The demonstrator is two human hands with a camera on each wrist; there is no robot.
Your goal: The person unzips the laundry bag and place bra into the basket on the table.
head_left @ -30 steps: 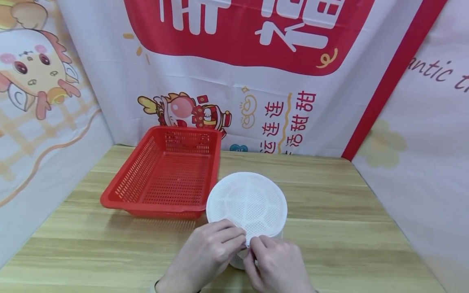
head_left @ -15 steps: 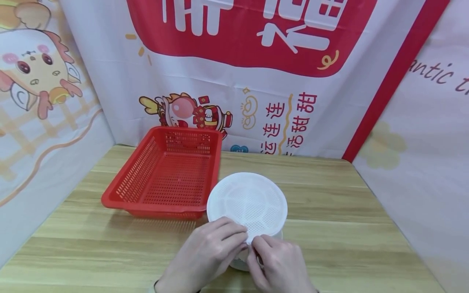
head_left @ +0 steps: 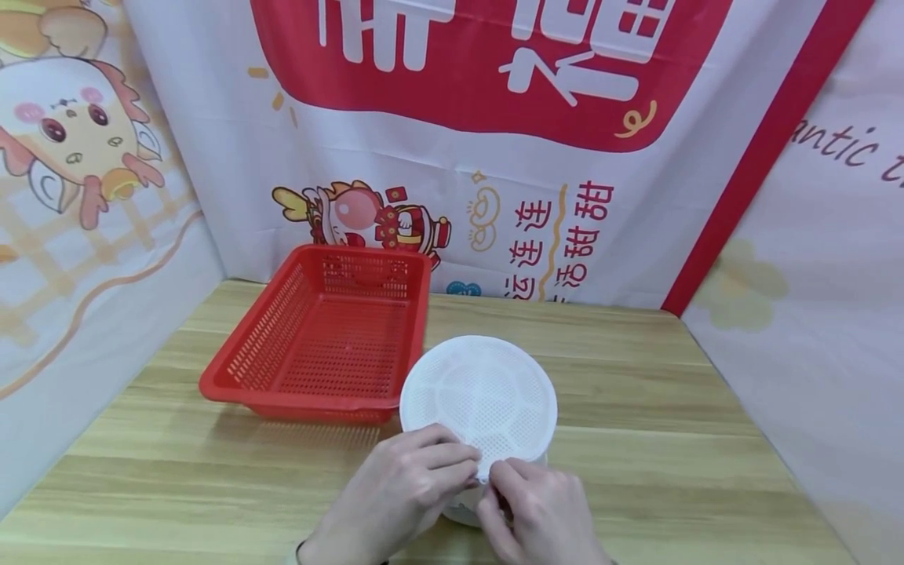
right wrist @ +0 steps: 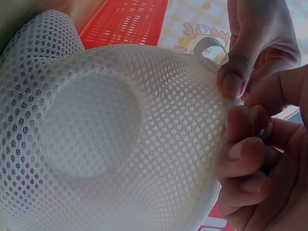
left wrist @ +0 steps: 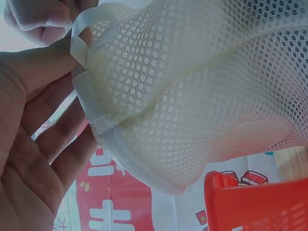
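A white mesh laundry bag (head_left: 487, 384) with a round flat top stands on the table in front of me. My left hand (head_left: 406, 490) pinches the near edge of that top between thumb and fingers. Right beside it, my right hand (head_left: 540, 510) grips the same rim with curled fingers, nearly touching the left fingertips. A small white fabric loop (left wrist: 84, 29) sticks out at the rim by the left thumb. In the right wrist view, a pale round shape (right wrist: 89, 125) shows in the mesh side. What exactly the right fingertips pinch is hidden.
A red slotted plastic basket (head_left: 311, 403) stands left of the bag, close to it, with bare slots visible in its floor. The wood-grain table (head_left: 650, 439) ends at a printed cloth backdrop (head_left: 600, 259) behind and printed cloths at both sides.
The hands stay together at the rim; the right fingers have shifted very slightly right. The whole view has moved a little, and the bag stays in place.
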